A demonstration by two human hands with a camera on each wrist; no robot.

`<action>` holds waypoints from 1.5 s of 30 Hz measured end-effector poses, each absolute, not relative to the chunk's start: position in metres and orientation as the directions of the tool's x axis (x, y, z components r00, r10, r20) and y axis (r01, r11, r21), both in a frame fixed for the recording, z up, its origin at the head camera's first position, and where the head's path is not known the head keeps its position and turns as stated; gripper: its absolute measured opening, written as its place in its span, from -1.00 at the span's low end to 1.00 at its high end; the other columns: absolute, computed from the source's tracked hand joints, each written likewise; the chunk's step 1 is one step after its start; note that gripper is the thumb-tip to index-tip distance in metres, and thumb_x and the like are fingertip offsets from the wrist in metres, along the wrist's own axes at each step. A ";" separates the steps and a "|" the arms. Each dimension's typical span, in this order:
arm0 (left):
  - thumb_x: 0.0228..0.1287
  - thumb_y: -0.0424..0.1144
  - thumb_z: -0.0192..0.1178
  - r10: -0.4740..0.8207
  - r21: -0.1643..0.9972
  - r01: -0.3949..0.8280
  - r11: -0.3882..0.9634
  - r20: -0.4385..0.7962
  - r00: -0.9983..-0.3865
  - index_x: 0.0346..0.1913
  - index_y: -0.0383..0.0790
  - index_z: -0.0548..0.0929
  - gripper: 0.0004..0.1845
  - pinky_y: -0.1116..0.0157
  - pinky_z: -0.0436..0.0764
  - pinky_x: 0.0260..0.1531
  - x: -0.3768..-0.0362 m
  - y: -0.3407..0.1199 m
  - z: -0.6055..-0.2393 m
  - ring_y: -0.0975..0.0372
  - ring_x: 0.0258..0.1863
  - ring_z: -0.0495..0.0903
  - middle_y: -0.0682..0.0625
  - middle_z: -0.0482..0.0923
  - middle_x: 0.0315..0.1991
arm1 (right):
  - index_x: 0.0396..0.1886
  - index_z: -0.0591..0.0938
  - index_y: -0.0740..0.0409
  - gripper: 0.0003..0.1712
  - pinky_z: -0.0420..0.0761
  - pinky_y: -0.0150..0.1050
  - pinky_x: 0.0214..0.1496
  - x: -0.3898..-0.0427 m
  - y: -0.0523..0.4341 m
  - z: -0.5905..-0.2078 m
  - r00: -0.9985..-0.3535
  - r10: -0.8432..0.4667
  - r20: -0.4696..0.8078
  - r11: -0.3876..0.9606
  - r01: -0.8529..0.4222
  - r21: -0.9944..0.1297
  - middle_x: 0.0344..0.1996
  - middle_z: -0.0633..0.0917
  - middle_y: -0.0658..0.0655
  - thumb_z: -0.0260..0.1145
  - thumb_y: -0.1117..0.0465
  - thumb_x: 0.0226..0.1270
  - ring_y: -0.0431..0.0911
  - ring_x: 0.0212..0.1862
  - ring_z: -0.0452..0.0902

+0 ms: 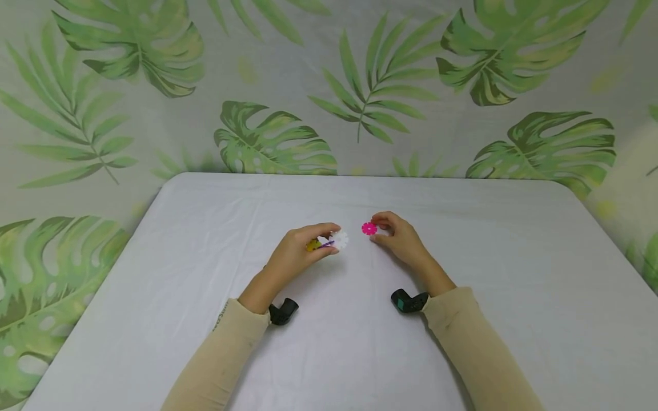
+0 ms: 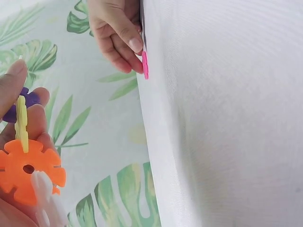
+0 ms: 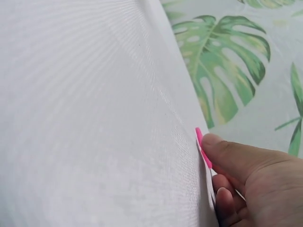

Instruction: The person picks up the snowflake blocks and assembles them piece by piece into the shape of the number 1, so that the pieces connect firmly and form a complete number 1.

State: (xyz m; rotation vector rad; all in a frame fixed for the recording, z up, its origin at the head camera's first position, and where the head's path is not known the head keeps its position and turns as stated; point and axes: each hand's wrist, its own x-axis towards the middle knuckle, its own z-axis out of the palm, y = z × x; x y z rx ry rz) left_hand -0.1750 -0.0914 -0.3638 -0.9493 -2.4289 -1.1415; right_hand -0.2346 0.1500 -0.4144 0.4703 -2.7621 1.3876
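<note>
My left hand [image 1: 290, 248] holds a joined cluster of notched plastic flower discs above the white table. In the left wrist view, a purple disc [image 2: 32, 98], a yellow disc [image 2: 21, 124], an orange disc [image 2: 49, 171] with a centre hole and a white disc [image 2: 45, 198] are slotted together. The thumb and fingers grip the cluster around the purple and yellow discs. To the right, my right hand [image 1: 403, 240] pinches a single pink disc [image 1: 369, 229] by its edge, between thumb and fingers. A short gap separates the pink disc from the white one.
A white cloth covers the table [image 1: 329, 342], whose far edge meets a leaf-print backdrop [image 1: 277, 142]. Black wrist cameras sit below the hands, one on the left wrist [image 1: 284, 311] and one on the right [image 1: 409, 301].
</note>
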 end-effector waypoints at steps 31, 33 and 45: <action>-0.14 -0.19 0.24 0.453 0.572 0.682 0.456 0.510 -0.731 -0.11 -0.12 0.51 -0.60 0.51 0.37 -0.20 -0.175 -0.091 -0.364 0.45 -0.24 0.41 0.13 0.50 -0.20 | -0.21 0.53 0.12 -0.66 0.37 -0.29 -0.35 -0.235 0.145 -0.419 -0.954 -0.181 0.238 0.582 -0.299 -0.756 -0.35 0.44 0.08 0.31 0.25 -0.10 -0.11 -0.38 0.32; -0.15 -0.21 0.25 0.454 0.569 0.684 0.457 0.512 -0.729 -0.12 -0.12 0.51 -0.60 0.52 0.36 -0.18 -0.174 -0.090 -0.364 0.44 -0.23 0.42 0.12 0.50 -0.20 | -0.21 0.53 0.11 -0.65 0.38 -0.29 -0.36 -0.234 0.145 -0.420 -0.955 -0.175 0.238 0.561 -0.295 -0.774 -0.37 0.46 0.08 0.32 0.26 -0.10 -0.11 -0.39 0.33; -0.14 -0.19 0.25 0.456 0.569 0.678 0.466 0.503 -0.734 -0.11 -0.10 0.51 -0.59 0.52 0.36 -0.18 -0.175 -0.090 -0.365 0.44 -0.22 0.42 0.12 0.50 -0.20 | -0.18 0.50 0.12 -0.64 0.41 -0.40 -0.37 -0.230 0.143 -0.417 -0.968 -0.145 0.204 0.381 -0.245 -0.892 -0.36 0.52 0.10 0.30 0.27 -0.08 -0.14 -0.37 0.36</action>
